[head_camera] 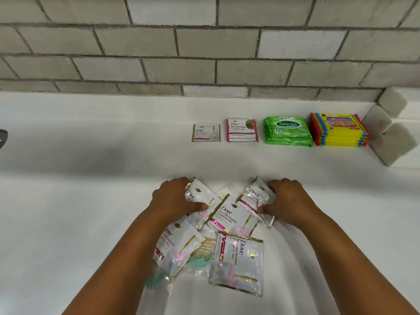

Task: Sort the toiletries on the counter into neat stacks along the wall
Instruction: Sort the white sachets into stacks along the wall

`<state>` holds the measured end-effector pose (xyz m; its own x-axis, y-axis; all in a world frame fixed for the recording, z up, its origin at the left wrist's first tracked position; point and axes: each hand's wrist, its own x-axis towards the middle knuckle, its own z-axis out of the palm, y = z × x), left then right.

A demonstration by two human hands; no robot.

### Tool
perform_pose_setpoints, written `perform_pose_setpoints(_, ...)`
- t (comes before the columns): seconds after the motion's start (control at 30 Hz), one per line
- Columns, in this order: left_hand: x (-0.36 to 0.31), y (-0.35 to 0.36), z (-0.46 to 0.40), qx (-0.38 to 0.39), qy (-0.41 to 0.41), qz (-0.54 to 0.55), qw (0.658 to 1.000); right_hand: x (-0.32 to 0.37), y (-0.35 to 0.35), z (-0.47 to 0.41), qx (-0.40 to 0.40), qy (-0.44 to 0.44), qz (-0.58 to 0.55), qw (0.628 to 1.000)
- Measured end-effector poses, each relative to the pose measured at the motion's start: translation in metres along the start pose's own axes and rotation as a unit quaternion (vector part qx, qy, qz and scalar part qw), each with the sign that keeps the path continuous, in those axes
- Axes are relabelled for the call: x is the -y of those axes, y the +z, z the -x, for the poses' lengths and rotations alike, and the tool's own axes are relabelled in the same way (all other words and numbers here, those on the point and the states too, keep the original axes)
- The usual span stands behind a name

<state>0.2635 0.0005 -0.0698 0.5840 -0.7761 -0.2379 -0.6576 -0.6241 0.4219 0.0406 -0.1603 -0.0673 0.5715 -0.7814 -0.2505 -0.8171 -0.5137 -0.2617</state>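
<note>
Several white Dove sachets lie in a loose heap on the white counter (91, 212) near me. My left hand (175, 201) pinches one sachet (200, 201) at the heap's far left. My right hand (291, 203) grips another sachet (256, 196) at the far right. Between them lies a third sachet (231, 217); two more lie closer, one at left (177, 248) and one at right (238, 262). A mint green comb (200, 260) in clear wrap shows under the heap. Along the wall stand a single Dove sachet (206, 132), a pink-edged Dove stack (242, 130), green Sanicare packs (287, 131) and yellow packs (339, 130).
A grey brick wall (204, 53) runs behind the counter. Grey block corners (391, 137) jut out at the right, beside the yellow packs. A dark object (2, 138) pokes in at the left edge.
</note>
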Motion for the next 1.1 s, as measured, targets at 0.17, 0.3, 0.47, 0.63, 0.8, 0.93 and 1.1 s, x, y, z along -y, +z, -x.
perform_pose_setpoints(0.17, 0.006, 0.001, 0.001, 0.017, 0.015, 0.129, 0.991, 0.001, -0.005, -0.001, 0.001, -0.005, -0.033, 0.999)
perform_pose_setpoints(0.3, 0.006, -0.005, -0.008, 0.019, 0.012, 0.208, 0.978, 0.006, -0.019, -0.01, 0.001, -0.02, -0.168, 0.986)
perform_pose_setpoints(0.47, 0.002, -0.019, -0.027, 0.004, -0.01, 0.257, 0.966, 0.02, -0.033, -0.03, 0.009, -0.036, -0.372, 0.927)
perform_pose_setpoints(0.63, 0.003, -0.031, -0.05, -0.015, -0.035, 0.335, 0.942, 0.045, -0.037, -0.064, 0.027, -0.028, -0.517, 0.855)
perform_pose_setpoints(0.8, 0.021, -0.038, -0.081, -0.045, -0.054, 0.416, 0.907, 0.068, -0.035, -0.108, 0.014, -0.025, -0.549, 0.835)
perform_pose_setpoints(0.93, 0.03, -0.044, -0.102, -0.083, -0.063, 0.477, 0.873, 0.093, -0.039, -0.148, -0.032, -0.041, -0.516, 0.855)
perform_pose_setpoints(1.1, 0.04, -0.05, -0.121, -0.123, -0.072, 0.506, 0.851, 0.126, -0.042, -0.198, -0.048, -0.073, -0.46, 0.884)
